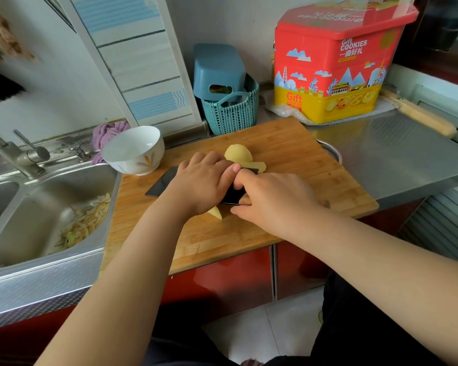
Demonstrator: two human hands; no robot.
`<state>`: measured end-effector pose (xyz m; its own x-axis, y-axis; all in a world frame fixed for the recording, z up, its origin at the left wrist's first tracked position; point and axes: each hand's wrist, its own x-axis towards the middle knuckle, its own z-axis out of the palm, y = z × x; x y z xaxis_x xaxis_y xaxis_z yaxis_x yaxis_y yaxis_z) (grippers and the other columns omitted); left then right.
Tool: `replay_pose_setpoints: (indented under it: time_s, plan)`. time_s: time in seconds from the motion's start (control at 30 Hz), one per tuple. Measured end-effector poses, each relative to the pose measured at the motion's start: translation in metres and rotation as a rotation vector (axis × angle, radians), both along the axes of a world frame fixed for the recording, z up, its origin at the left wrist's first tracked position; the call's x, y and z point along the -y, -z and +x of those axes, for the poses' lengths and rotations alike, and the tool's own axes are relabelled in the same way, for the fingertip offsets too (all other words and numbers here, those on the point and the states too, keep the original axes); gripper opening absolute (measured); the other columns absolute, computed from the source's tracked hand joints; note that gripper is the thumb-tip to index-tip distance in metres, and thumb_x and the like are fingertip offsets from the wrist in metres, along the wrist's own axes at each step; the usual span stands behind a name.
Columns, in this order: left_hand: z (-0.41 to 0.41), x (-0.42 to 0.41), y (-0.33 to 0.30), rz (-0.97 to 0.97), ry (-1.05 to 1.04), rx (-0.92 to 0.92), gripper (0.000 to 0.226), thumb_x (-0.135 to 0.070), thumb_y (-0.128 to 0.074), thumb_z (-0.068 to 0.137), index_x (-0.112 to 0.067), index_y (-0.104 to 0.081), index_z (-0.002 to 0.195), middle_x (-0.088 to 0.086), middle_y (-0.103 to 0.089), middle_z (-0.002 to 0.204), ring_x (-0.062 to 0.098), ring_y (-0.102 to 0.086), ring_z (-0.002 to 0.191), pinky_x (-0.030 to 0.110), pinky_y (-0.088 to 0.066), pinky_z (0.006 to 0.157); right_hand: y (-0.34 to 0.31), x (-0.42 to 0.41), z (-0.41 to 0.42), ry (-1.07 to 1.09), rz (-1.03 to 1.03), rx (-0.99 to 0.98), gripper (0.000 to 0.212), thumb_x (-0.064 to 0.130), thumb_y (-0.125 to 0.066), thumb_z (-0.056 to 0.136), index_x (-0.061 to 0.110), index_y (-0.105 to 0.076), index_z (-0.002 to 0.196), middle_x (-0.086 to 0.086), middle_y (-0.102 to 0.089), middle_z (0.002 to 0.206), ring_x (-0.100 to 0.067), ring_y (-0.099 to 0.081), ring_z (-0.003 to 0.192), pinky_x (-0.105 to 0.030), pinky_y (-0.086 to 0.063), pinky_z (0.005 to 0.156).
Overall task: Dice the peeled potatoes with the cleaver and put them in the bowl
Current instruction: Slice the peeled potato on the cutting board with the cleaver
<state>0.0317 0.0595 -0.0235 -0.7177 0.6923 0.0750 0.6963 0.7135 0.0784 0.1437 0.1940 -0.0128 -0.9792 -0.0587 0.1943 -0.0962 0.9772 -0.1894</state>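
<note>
Potatoes [238, 153], peeled, lie on the bamboo cutting board [288, 151] beside the white bowl [132, 151]. Left hand [201, 183] presses flat on the cleaver [160, 184] blade. Right hand [273, 199] grips its handle.

Bare cutting board [296, 143] upper right of centre gives passage; steel counter [386, 151] right too. Bowl [134, 150] blocks board's upper-left corner, teal basket [232, 114] and cookie tin [333, 72] wall the top.

Left hand [201, 180] covers most of the cleaver [160, 184] blade and the potato [215, 212] under it; only a wedge pokes out. Right hand [273, 199] hides the handle. Faucet [13, 154] cut off at left edge.
</note>
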Motion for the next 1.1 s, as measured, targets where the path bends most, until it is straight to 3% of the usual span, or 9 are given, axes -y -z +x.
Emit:
replay_pose_setpoints:
  time_s: [0.1,0.23,0.3,0.4,0.53,0.6,0.7,0.87,1.1]
  plan:
    - [-0.005,-0.001,-0.007,0.083,-0.002,-0.029,0.061,-0.059,-0.011,0.099,-0.031,-0.049,0.138,-0.002,-0.045,0.14,0.023,-0.034,0.132,0.048,-0.027,0.109,-0.003,0.003,0.003,-0.026,0.002,0.016,0.04,0.05,-0.053,0.095,0.028,-0.046,0.128,0.015,-0.063,0.094,-0.013,-0.063,0.091,-0.029,-0.041,0.061]
    - [0.005,0.027,-0.016,0.781,-0.006,-0.597,0.029,-0.025,-0.045,0.102,-0.008,-0.059,0.121,0.018,-0.057,0.117,0.026,-0.049,0.111,0.024,-0.036,0.098,-0.013,-0.002,0.001,0.025,-0.077,0.101,0.035,0.049,-0.049,0.096,0.032,-0.051,0.127,0.014,-0.067,0.103,-0.013,-0.063,0.09,-0.028,-0.047,0.062]
    - [0.011,0.046,-0.001,0.936,0.009,-0.8,0.011,-0.009,-0.05,0.099,-0.005,-0.055,0.107,0.026,-0.058,0.1,0.032,-0.052,0.096,0.032,-0.044,0.084,-0.019,-0.005,-0.004,0.07,-0.158,0.151,0.027,0.048,-0.047,0.097,0.031,-0.058,0.114,0.009,-0.066,0.093,-0.015,-0.062,0.08,-0.029,-0.048,0.059]
    - [0.014,0.06,0.04,0.824,0.077,-0.596,0.005,-0.008,-0.052,0.098,-0.007,-0.054,0.102,0.019,-0.058,0.094,0.027,-0.054,0.085,0.038,-0.047,0.068,-0.025,-0.008,-0.015,0.088,-0.393,0.218,0.027,0.038,-0.043,0.099,0.016,-0.056,0.092,-0.002,-0.063,0.076,-0.024,-0.064,0.066,-0.036,-0.052,0.056]
    - [0.017,0.059,0.06,0.623,0.062,-0.332,0.016,-0.021,-0.057,0.096,-0.009,-0.062,0.104,0.007,-0.057,0.104,0.02,-0.057,0.085,0.028,-0.045,0.066,-0.028,-0.005,-0.025,0.077,-0.506,0.337,0.041,0.04,-0.056,0.096,0.01,-0.053,0.125,0.004,-0.057,0.074,-0.022,-0.065,0.062,-0.034,-0.06,0.058]
    - [0.018,0.059,0.06,0.584,0.072,-0.325,0.015,-0.019,-0.059,0.094,-0.006,-0.065,0.099,0.006,-0.058,0.104,0.019,-0.058,0.086,0.029,-0.047,0.066,-0.031,-0.002,-0.028,0.063,-0.486,0.395,0.043,0.03,-0.057,0.097,0.007,-0.052,0.132,-0.007,-0.064,0.08,-0.019,-0.061,0.061,-0.028,-0.055,0.051]
    - [0.017,0.061,0.061,0.576,0.097,-0.311,0.017,-0.02,-0.057,0.094,-0.005,-0.065,0.096,0.004,-0.058,0.105,0.019,-0.058,0.082,0.034,-0.05,0.06,-0.034,0.0,-0.031,0.038,-0.483,0.428,0.023,0.019,-0.053,0.097,0.001,-0.061,0.109,-0.012,-0.062,0.077,-0.02,-0.058,0.057,-0.026,-0.051,0.047]
    - [0.015,0.061,0.064,0.587,0.124,-0.302,0.009,-0.015,-0.061,0.091,-0.007,-0.061,0.095,-0.002,-0.053,0.107,0.018,-0.056,0.079,0.036,-0.049,0.055,-0.041,0.006,-0.032,0.036,-0.494,0.441,0.012,0.012,-0.052,0.094,0.004,-0.056,0.087,-0.011,-0.058,0.069,-0.019,-0.055,0.052,-0.027,-0.05,0.045]
    - [0.013,0.062,0.065,0.599,0.143,-0.283,0.006,-0.012,-0.06,0.09,-0.008,-0.06,0.093,0.005,-0.058,0.101,0.023,-0.057,0.078,0.04,-0.049,0.053,-0.054,0.012,-0.032,0.026,-0.441,0.459,0.016,0.012,-0.053,0.093,-0.002,-0.057,0.101,-0.013,-0.061,0.07,-0.021,-0.056,0.052,-0.025,-0.048,0.043]
